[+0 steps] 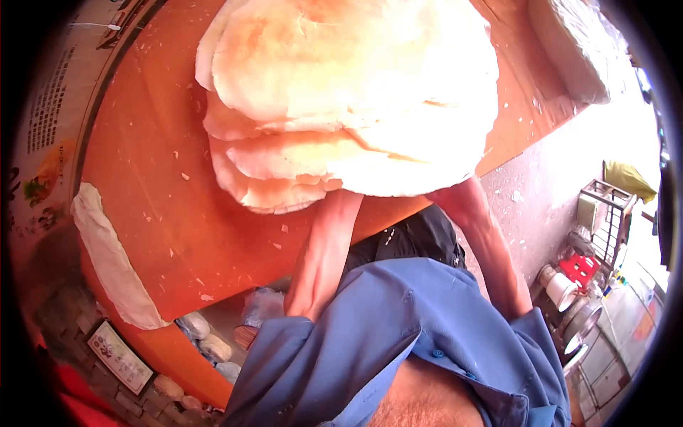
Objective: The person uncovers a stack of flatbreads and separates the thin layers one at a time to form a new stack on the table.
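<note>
A thick stack of large, thin, pale flatbreads [284, 156] with ragged, wavy edges fills the top middle of the head view. Strong light washes out its right half. Both my forearms reach forward to its near edge. My left hand [344, 202] goes under the stack, with only the wrist showing. On the other side my right hand [452, 193] is likewise tucked beneath the near right edge. The stack rests on both hands. All fingers are hidden under it. The stack lies over the orange table [163, 213] and covers part of its near edge.
A long white strip [117, 263] lies along the table's left edge. A white wrapped bundle [573, 53] is at the back right. Pale crumbs dot the tabletop. On the floor at right stand a wire rack [608, 220] and a white bucket [560, 292]. Plastic bags [263, 309] sit below the table.
</note>
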Demonstrator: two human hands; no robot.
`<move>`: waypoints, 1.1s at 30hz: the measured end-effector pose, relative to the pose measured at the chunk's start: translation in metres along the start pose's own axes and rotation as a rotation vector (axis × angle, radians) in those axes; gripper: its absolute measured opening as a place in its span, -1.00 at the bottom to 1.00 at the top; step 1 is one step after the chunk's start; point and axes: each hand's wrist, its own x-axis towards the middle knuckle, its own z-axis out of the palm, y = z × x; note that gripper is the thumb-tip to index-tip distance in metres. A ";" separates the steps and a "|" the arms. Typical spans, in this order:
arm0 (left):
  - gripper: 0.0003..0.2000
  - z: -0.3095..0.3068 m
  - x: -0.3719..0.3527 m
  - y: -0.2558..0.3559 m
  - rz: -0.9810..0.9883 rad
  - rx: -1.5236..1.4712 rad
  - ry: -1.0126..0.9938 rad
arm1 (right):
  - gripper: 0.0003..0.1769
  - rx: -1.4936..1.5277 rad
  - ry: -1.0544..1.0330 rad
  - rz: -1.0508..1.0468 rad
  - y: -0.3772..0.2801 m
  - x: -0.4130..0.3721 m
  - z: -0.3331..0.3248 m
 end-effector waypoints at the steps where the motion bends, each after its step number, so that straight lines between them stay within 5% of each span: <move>1: -0.51 -0.002 -0.019 0.003 -0.021 0.045 0.029 | -0.52 0.113 -0.315 0.098 0.014 0.008 -0.072; 2: -0.51 -0.002 -0.037 0.005 -0.032 0.087 0.059 | -0.52 0.105 -0.314 0.100 0.006 -0.006 -0.065; 4: -0.51 -0.007 -0.069 0.012 -0.045 0.152 0.109 | -0.62 -0.333 0.308 0.216 -0.023 -0.046 -0.028; 8: -0.51 -0.011 -0.108 0.019 -0.044 0.240 0.176 | -0.64 -0.594 0.443 -0.065 -0.091 -0.060 -0.011; 14: -0.51 -0.014 -0.132 0.025 -0.015 0.298 0.267 | -0.64 -0.967 0.349 -0.621 -0.171 -0.046 0.055; 18: -0.51 -0.011 -0.135 0.031 0.001 0.332 0.302 | -0.59 -1.333 0.152 -0.972 -0.172 -0.006 0.158; 21: -0.51 -0.010 -0.133 0.032 0.003 0.348 0.325 | -0.63 -1.514 -0.083 -0.902 -0.158 0.054 0.197; 28: -0.51 -0.006 -0.118 0.036 -0.020 0.374 0.374 | -0.47 -1.930 -0.363 -1.269 -0.122 0.171 0.212; 33: -0.51 -0.006 -0.108 0.040 -0.044 0.399 0.396 | -0.18 -2.116 -0.235 -1.048 -0.089 0.176 0.194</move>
